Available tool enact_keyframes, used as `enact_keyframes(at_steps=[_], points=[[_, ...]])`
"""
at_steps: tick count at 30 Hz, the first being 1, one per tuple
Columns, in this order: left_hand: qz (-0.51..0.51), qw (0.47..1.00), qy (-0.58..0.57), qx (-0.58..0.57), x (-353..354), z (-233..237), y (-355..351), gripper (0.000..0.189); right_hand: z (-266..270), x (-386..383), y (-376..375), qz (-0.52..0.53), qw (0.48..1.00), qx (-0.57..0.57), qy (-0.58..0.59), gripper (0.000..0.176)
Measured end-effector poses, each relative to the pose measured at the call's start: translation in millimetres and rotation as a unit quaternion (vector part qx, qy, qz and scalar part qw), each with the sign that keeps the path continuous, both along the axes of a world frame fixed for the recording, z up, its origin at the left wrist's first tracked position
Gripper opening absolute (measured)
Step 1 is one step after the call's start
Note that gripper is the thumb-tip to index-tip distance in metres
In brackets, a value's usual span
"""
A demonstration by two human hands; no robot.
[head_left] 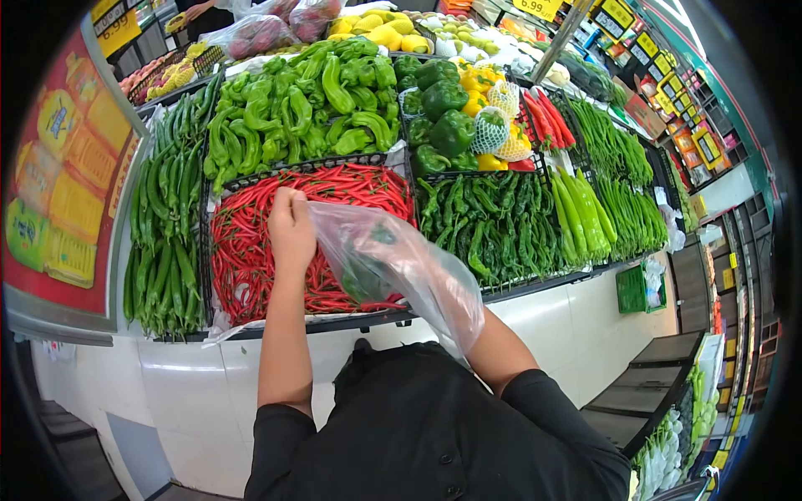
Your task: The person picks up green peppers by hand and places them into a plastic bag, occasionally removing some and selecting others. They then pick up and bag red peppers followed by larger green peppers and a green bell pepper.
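Observation:
Over the crate of red chilies point(242, 242), my left hand point(291, 221) is closed on the edge of a clear plastic bag point(342, 230). The bag spreads from those fingers to the right and covers my right hand point(409, 260) and part of the forearm. Through the hazy plastic, dark green peppers point(361, 274) show at my right hand, whose fingers appear curled about them. The film partly hides that grip. Dark wrinkled green peppers point(480, 230) lie in the crate just right of the bag.
Long green peppers point(163, 217) line the left side. Light green peppers point(292, 108) and bell peppers point(443, 100) fill crates behind. Pale green peppers point(581, 217) and green beans point(614, 146) lie to the right. A green basket point(632, 290) stands on the floor. A person's arm point(199, 10) shows far back.

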State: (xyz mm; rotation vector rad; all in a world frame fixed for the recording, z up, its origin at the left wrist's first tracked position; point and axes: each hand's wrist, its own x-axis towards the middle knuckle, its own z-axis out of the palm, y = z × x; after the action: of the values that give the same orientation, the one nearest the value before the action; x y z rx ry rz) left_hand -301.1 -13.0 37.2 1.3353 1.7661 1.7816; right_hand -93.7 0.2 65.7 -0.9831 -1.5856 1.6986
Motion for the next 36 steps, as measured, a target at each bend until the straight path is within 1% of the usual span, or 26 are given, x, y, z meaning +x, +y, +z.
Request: enact_keyframes(at_steps=[1, 2, 4, 5, 7, 8, 9, 10, 11, 13, 15, 16, 17, 19, 20, 21, 22, 24, 25, 27, 28, 30, 31, 32, 34, 36], points=[[0.017, 1.000, 0.004, 0.012, -7, -6, 3, 0.020, -5, 2, 6, 0.005, 1.000, 0.001, -0.016, 0.036], [0.050, 0.997, 0.050, 0.038, -19, -24, 10, 0.020, -7, 7, 5, -0.014, 1.000, -0.013, 0.017, 0.034], [0.031, 0.988, -0.140, -0.059, -25, -15, 3, 0.019, 11, 15, -5, -0.050, 0.994, -0.042, 0.082, 0.029], [0.033, 0.988, -0.143, -0.050, -35, -27, 7, 0.020, -14, 25, 15, -0.023, 0.995, 0.095, -0.011, 0.021], [0.030, 0.980, -0.186, -0.056, -47, -42, 9, 0.022, -34, 29, 34, -0.019, 0.996, 0.089, 0.023, 0.029], [0.028, 0.976, -0.208, -0.059, -52, -50, 9, 0.023, -38, 34, 30, -0.029, 0.998, 0.050, 0.037, 0.035], [0.027, 0.979, -0.194, -0.052, -57, -53, 8, 0.023, -33, 36, 24, -0.041, 0.998, 0.011, 0.052, 0.040], [0.023, 0.979, -0.190, -0.065, -61, -57, 6, 0.024, -39, 45, 26, -0.014, 0.997, 0.060, -0.054, 0.044], [0.020, 0.979, -0.186, -0.078, -64, -62, 1, 0.024, -50, 58, 31, 0.014, 0.981, 0.107, -0.159, 0.051], [0.010, 0.980, -0.174, -0.095, -70, -71, -7, 0.023, -56, 63, 37, 0.041, 0.975, 0.108, -0.190, 0.060], [0.026, 0.980, -0.172, -0.092, -72, -76, -15, 0.022, -61, 62, 43, 0.035, 0.998, 0.019, -0.044, 0.059], [0.033, 0.981, -0.171, -0.090, -71, -77, -18, 0.022, -68, 68, 44, 0.055, 0.983, 0.166, -0.061, 0.056], [0.045, 0.978, -0.171, -0.109, -71, -77, -24, 0.019, -77, 77, 45, 0.072, 0.945, 0.310, -0.076, 0.054], [0.078, 0.982, -0.148, -0.091, -66, -71, -33, 0.017, -75, 78, 41, 0.059, 0.941, 0.315, -0.106, 0.051], [0.095, 0.983, -0.136, -0.081, -63, -69, -37, 0.015, -76, 75, 37, 0.028, 0.977, 0.177, -0.118, 0.050], [0.099, 0.985, -0.112, -0.088, -68, -75, -43, 0.013, -69, 71, 33, -0.004, 0.991, 0.036, -0.127, 0.049], [0.101, 0.988, -0.085, -0.079, -64, -72, -49, 0.012, -62, 70, 29, -0.025, 0.978, 0.097, -0.182, 0.046], [0.106, 0.992, -0.033, -0.061, -54, -61, -62, 0.011, -45, 69, 20, -0.064, 0.931, 0.215, -0.288, 0.042], [0.109, 0.992, -0.018, -0.060, -41, -46, -69, 0.007, -30, 67, 17, -0.064, 0.933, 0.234, -0.267, 0.038], [0.072, 0.996, 0.053, -0.027, -7, -9, -78, 0.010, 4, 62, 11, -0.064, 0.934, 0.272, -0.223, 0.033], [0.053, 0.995, 0.088, -0.010, 9, 5, -81, 0.012, 15, 59, 10, -0.066, 0.931, 0.282, -0.224, 0.033], [-0.023, 0.993, 0.117, 0.018, 32, 20, -84, 0.023, 29, 53, 9, -0.072, 0.923, 0.305, -0.225, 0.033], [-0.054, 0.984, 0.169, 0.017, 41, 24, -84, 0.033, 28, 53, 12, -0.080, 0.928, 0.295, -0.213, 0.032], [-0.085, 0.969, 0.226, 0.044, 47, 24, -80, 0.039, 24, 54, 16, -0.088, 0.933, 0.285, -0.202, 0.031], [-0.103, 0.955, 0.279, -0.002, 58, 26, -75, 0.043, 27, 57, 18, -0.097, 0.942, 0.258, -0.192, 0.031], [-0.113, 0.951, 0.282, -0.049, 55, 15, -68, 0.043, 40, 67, 19, -0.099, 0.950, 0.225, -0.195, 0.032]])
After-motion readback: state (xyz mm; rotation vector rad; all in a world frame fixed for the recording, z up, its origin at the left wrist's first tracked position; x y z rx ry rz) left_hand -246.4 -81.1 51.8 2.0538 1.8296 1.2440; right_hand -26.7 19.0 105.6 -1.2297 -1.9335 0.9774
